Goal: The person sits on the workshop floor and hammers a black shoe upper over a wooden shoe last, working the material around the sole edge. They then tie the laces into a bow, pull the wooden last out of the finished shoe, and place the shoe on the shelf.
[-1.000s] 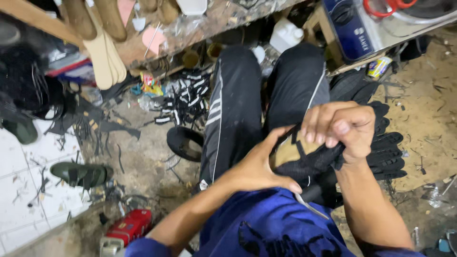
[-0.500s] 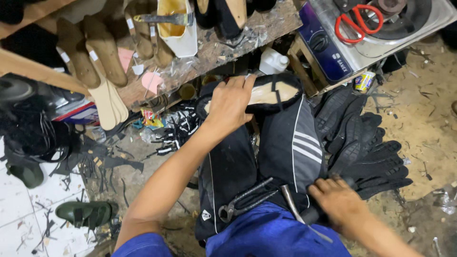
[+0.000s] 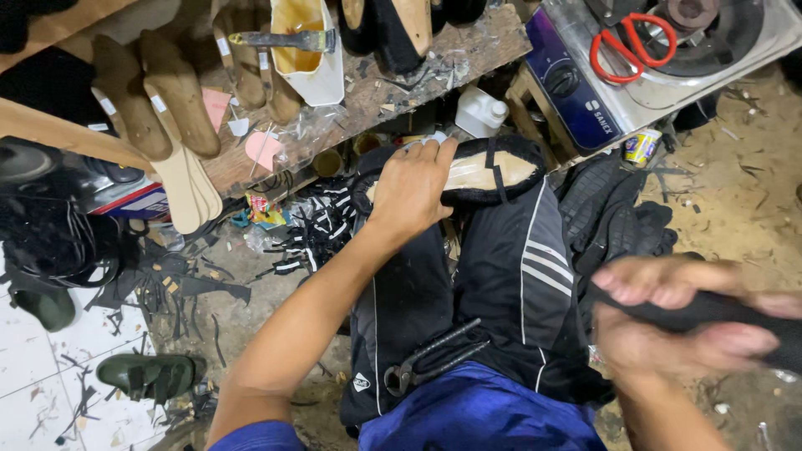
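Observation:
My left hand reaches forward and grips a black shoe upper stretched on a pale last, lying sole-up beyond my knees under the wooden bench. My right hand is blurred at the right and closed around a black sole piece. A pair of black pincers lies on my lap on the dark striped trousers. A stack of black rubber soles sits on the ground to the right of my legs.
A wooden bench holds wooden shoe lasts, a glue pot with a brush and a white bottle. A stove with red scissors stands at the upper right. Black scraps, a green sandal and dirt floor surround me.
My left hand has settled onto the lasted shoe ahead. My right hand moved right and picked up a black sole piece; both hands earlier worked together on black material in my lap.

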Demonstrator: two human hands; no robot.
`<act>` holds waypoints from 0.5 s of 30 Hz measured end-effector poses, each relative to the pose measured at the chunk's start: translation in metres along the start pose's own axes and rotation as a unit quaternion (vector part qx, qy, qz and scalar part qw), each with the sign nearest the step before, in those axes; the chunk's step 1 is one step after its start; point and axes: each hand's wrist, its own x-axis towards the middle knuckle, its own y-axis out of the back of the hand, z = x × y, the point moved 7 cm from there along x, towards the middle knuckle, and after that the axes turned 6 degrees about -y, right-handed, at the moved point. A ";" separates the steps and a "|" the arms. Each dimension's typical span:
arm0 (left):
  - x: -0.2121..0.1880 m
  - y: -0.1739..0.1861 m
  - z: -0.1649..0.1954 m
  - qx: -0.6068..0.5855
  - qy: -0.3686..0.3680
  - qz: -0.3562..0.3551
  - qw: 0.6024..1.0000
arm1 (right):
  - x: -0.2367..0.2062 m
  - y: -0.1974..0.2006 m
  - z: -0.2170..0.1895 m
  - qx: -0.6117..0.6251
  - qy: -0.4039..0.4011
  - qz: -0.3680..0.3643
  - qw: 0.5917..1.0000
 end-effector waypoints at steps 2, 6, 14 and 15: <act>-0.002 0.001 0.001 0.008 0.005 -0.010 1.000 | 0.006 0.007 0.042 -0.296 -0.079 -0.028 0.952; -0.006 0.002 0.002 0.018 0.012 -0.027 0.999 | 0.003 0.032 0.071 -0.503 -0.192 -0.053 0.841; -0.008 0.003 -0.001 0.035 0.018 -0.018 0.999 | 0.014 -0.022 0.067 -0.354 -0.013 -0.050 0.934; -0.008 0.005 -0.001 0.038 0.011 -0.012 0.999 | 0.016 -0.012 0.084 -0.391 -0.096 -0.038 0.914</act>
